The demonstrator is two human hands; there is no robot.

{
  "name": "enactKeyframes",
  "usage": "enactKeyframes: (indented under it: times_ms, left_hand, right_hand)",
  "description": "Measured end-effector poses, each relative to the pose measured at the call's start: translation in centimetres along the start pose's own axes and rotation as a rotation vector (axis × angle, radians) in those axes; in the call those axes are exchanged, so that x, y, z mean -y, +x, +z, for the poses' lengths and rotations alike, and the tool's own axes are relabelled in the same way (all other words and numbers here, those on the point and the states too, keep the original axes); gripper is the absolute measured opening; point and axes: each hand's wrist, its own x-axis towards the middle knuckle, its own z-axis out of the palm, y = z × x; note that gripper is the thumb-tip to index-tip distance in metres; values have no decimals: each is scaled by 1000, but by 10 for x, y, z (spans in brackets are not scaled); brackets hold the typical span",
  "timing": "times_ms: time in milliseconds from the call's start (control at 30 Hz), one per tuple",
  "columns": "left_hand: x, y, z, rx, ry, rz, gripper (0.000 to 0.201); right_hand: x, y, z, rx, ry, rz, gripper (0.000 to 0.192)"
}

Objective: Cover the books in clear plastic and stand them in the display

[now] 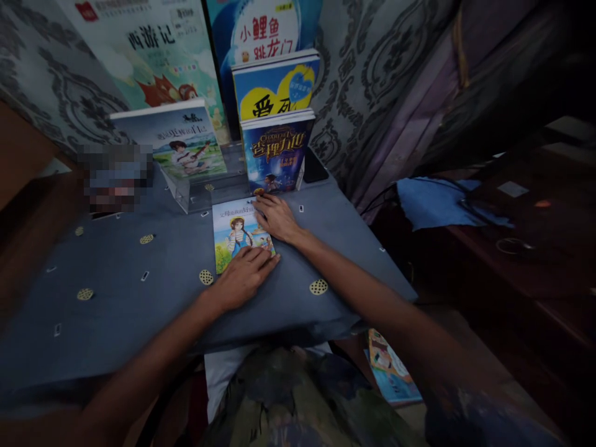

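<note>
A thin paperback book [235,233] with a girl in a hat on its cover lies flat on the cloth-covered table. My left hand [248,271] rests palm down over its lower edge, the fingers laid flat toward the lower right corner. On the upper right part of the book lies my right hand [278,217], fingers stretched out, covering some of the title. Neither hand grips anything. Just beyond my right fingertips stands a dark blue book [277,152], and behind it a yellow-and-blue book [275,87].
A clear stand [186,194] holds a book with a guitar player [190,146]. Tall books [161,56] lean against the patterned curtain [363,74]. A black phone [315,167] lies right of the blue book. Magazines [395,375] lie low at right, below a brown desk [549,273].
</note>
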Motion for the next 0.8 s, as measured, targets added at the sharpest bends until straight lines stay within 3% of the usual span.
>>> enactKeyframes:
  times_ms: [267, 500, 800]
  left_hand:
    - [1, -18, 5, -114, -38, 35, 49]
    - [-2, -19, 9, -99, -49, 19, 42]
    - [9, -44, 12, -210, -110, -19, 44]
  right_hand:
    - [13, -34, 0, 21, -62, -43, 48]
    - [18, -70, 3, 47, -90, -86, 49]
    - [22, -85, -1, 55, -120, -117, 51]
